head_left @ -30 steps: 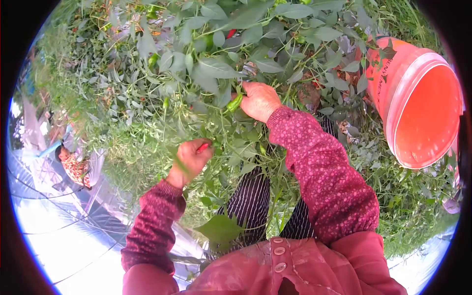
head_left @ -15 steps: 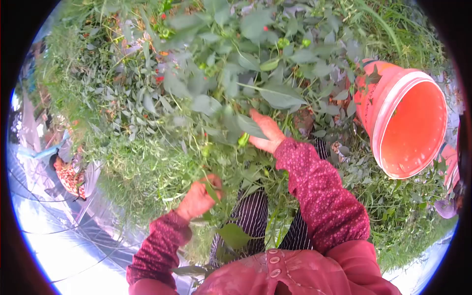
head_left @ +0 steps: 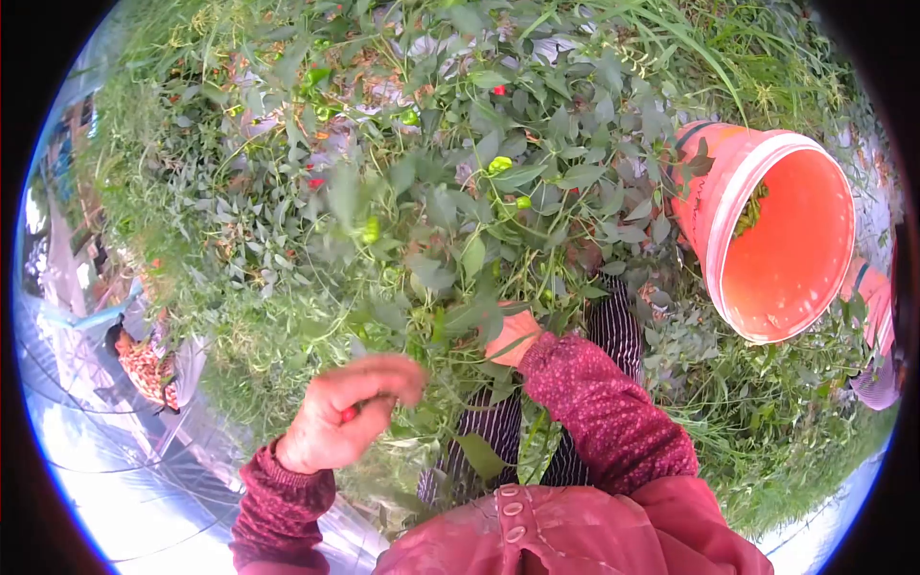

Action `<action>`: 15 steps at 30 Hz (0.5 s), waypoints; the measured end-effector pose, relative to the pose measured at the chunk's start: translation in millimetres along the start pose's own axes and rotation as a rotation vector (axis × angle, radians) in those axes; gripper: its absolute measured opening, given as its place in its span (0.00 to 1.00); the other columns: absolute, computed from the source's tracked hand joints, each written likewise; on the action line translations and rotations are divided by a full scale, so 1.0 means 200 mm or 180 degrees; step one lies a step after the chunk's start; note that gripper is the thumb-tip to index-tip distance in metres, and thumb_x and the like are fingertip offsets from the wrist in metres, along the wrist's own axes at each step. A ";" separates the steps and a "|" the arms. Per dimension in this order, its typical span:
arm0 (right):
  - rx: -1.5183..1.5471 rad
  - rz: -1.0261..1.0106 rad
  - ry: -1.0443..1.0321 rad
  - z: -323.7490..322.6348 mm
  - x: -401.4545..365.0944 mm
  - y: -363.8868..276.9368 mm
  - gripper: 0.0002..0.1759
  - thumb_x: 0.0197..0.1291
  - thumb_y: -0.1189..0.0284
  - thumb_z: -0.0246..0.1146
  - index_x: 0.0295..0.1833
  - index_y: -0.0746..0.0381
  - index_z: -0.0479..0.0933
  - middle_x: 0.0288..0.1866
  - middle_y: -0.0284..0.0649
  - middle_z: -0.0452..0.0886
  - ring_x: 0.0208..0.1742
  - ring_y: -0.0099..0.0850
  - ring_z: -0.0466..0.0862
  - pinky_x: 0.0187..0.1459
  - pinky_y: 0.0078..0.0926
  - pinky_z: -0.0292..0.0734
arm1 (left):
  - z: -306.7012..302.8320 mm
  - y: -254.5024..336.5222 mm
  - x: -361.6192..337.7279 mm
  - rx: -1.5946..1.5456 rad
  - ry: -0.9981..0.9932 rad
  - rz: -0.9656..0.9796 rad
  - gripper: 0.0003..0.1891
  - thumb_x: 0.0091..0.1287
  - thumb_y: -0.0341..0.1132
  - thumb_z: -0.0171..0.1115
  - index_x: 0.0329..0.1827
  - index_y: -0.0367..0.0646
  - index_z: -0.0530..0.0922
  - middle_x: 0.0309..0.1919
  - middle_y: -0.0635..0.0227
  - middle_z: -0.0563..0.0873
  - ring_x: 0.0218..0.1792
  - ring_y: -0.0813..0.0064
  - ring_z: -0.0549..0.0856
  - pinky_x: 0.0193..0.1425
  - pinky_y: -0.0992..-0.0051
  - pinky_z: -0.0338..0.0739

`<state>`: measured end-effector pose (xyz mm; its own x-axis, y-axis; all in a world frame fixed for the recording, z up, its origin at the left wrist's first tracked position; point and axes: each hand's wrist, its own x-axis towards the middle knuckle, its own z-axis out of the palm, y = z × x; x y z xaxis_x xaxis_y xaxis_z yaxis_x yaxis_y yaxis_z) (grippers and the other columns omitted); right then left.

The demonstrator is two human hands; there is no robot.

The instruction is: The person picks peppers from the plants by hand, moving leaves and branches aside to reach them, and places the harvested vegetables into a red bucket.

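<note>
My left hand (head_left: pixel 353 410) is raised in front of the plants, fingers curled. A small red pepper (head_left: pixel 349 414) shows between its fingers and palm; the rest of it is hidden. My right hand (head_left: pixel 511 335) is down among the leaves of a pepper plant (head_left: pixel 450 316), close to my knees. Leaves cover its fingertips, so what they touch cannot be made out. Green peppers (head_left: pixel 500 165) hang on the plant beyond my hands, and a red pepper (head_left: pixel 499 90) shows farther back.
An orange-red bucket (head_left: pixel 786 249) with a white rim leans at the right, its mouth facing me; some green peppers (head_left: pixel 750 211) lie inside. At the far left stands a container of red peppers (head_left: pixel 149 369) beside plastic sheeting (head_left: pixel 105 479). Another person's sleeve (head_left: pixel 874 307) shows behind the bucket.
My left hand has risen out of the foliage, with the red pepper now visible in it. My right hand has drawn back toward me and lower into the leaves.
</note>
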<state>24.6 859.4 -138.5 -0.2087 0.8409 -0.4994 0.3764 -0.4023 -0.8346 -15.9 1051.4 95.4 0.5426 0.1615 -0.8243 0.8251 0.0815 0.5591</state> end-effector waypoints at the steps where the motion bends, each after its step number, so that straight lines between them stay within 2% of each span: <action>1: 0.2986 0.0396 0.0197 0.20 0.03 0.07 0.20 0.51 0.69 0.58 0.52 0.60 0.74 0.50 0.47 0.78 0.47 0.42 0.80 0.48 0.39 0.75 | 0.01 0.04 0.08 0.0614 0.0195 0.0685 0.19 0.51 0.15 0.51 0.46 0.36 0.78 0.46 0.56 0.82 0.39 0.70 0.85 0.40 0.77 0.79; 2: 0.4482 0.0586 0.0225 0.23 0.04 0.08 0.20 0.50 0.69 0.58 0.51 0.60 0.74 0.51 0.47 0.78 0.48 0.42 0.79 0.48 0.40 0.75 | 0.02 0.05 0.17 0.0617 0.0211 0.0677 0.19 0.51 0.15 0.51 0.46 0.36 0.78 0.46 0.56 0.82 0.39 0.70 0.85 0.40 0.77 0.79; 3: 0.5972 0.0812 0.0363 0.18 0.05 0.05 0.20 0.50 0.69 0.59 0.51 0.60 0.74 0.51 0.47 0.78 0.49 0.42 0.79 0.48 0.40 0.75 | 0.05 0.04 0.25 0.1156 0.0267 0.0928 0.21 0.49 0.15 0.51 0.47 0.37 0.78 0.49 0.57 0.81 0.36 0.69 0.85 0.36 0.76 0.79; 4: 0.4036 0.0500 -0.0006 0.13 0.02 0.05 0.19 0.49 0.68 0.59 0.49 0.61 0.76 0.47 0.47 0.80 0.47 0.43 0.80 0.46 0.40 0.75 | 0.08 0.02 0.31 0.1694 0.0299 0.1161 0.23 0.48 0.15 0.51 0.48 0.38 0.78 0.53 0.58 0.80 0.34 0.69 0.85 0.32 0.75 0.79; 5: 0.2090 0.0172 -0.0324 -0.01 0.00 0.00 0.19 0.48 0.67 0.60 0.47 0.61 0.77 0.43 0.47 0.81 0.44 0.44 0.81 0.45 0.39 0.76 | 0.10 -0.02 0.36 0.1696 0.0281 0.1133 0.23 0.48 0.15 0.51 0.48 0.38 0.78 0.53 0.58 0.80 0.34 0.69 0.85 0.32 0.75 0.79; 6: 0.0137 -0.0154 -0.0589 -0.07 -0.01 -0.01 0.19 0.47 0.66 0.61 0.45 0.61 0.78 0.39 0.46 0.82 0.42 0.45 0.81 0.43 0.39 0.77 | 0.12 -0.06 0.41 0.2388 0.0022 0.1156 0.23 0.48 0.17 0.54 0.50 0.39 0.77 0.52 0.58 0.80 0.34 0.65 0.85 0.32 0.73 0.79; 7: 0.0483 -0.0364 0.0412 0.05 -0.02 0.00 0.12 0.44 0.66 0.62 0.34 0.61 0.81 0.33 0.46 0.82 0.37 0.44 0.82 0.41 0.38 0.77 | 0.13 -0.09 0.45 0.3069 -0.0255 0.1171 0.23 0.48 0.20 0.56 0.51 0.40 0.76 0.52 0.58 0.79 0.34 0.62 0.84 0.32 0.70 0.79; 8: 0.0512 -0.0348 0.0401 0.07 -0.03 0.01 0.12 0.44 0.66 0.62 0.34 0.61 0.81 0.33 0.46 0.82 0.37 0.44 0.82 0.41 0.38 0.77 | 0.14 -0.08 0.49 0.3060 -0.0286 0.1155 0.23 0.48 0.20 0.56 0.51 0.40 0.76 0.52 0.58 0.79 0.34 0.62 0.84 0.32 0.70 0.79; 10: 0.1887 -0.0920 0.0395 0.09 -0.08 0.08 0.10 0.43 0.68 0.62 0.32 0.61 0.80 0.32 0.45 0.82 0.39 0.43 0.82 0.42 0.40 0.77 | 0.15 -0.06 0.58 0.3507 -0.0773 0.1074 0.22 0.49 0.25 0.58 0.51 0.41 0.75 0.49 0.58 0.80 0.32 0.58 0.84 0.32 0.66 0.79; 11: 0.1570 -0.1476 -0.0035 0.06 -0.07 0.13 0.17 0.44 0.73 0.60 0.44 0.60 0.78 0.39 0.44 0.81 0.41 0.43 0.82 0.42 0.41 0.77 | 0.16 -0.12 0.61 0.3485 -0.0832 0.1182 0.18 0.52 0.27 0.58 0.48 0.41 0.76 0.43 0.57 0.80 0.29 0.59 0.83 0.31 0.65 0.78; 12: 0.1563 -0.1467 -0.0062 0.02 -0.08 0.08 0.17 0.44 0.73 0.60 0.44 0.60 0.78 0.39 0.44 0.81 0.41 0.43 0.82 0.42 0.41 0.77 | 0.16 -0.21 0.62 0.3459 -0.0821 0.1179 0.18 0.52 0.27 0.58 0.48 0.41 0.76 0.43 0.57 0.80 0.29 0.59 0.83 0.31 0.65 0.78; 14: 0.0245 -0.0338 -0.0592 -0.04 -0.06 -0.05 0.24 0.44 0.78 0.57 0.53 0.60 0.74 0.48 0.42 0.78 0.41 0.44 0.81 0.41 0.42 0.77 | 0.11 -0.38 0.60 0.3762 -0.1286 0.0418 0.15 0.53 0.27 0.57 0.45 0.41 0.76 0.37 0.56 0.81 0.28 0.58 0.83 0.30 0.65 0.78; 15: 0.0431 -0.0452 -0.0440 -0.05 -0.06 -0.05 0.26 0.44 0.80 0.56 0.55 0.60 0.72 0.55 0.42 0.74 0.41 0.44 0.81 0.40 0.42 0.77 | 0.10 -0.40 0.55 0.3759 -0.1392 -0.0048 0.15 0.53 0.27 0.58 0.45 0.41 0.76 0.34 0.57 0.81 0.28 0.58 0.83 0.29 0.65 0.77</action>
<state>33.0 856.8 -122.0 -0.3760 0.8386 -0.3941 0.2118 -0.3362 -0.9177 -19.2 1043.3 -41.3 0.3521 -0.1889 -0.9167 0.3465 -0.8835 0.3151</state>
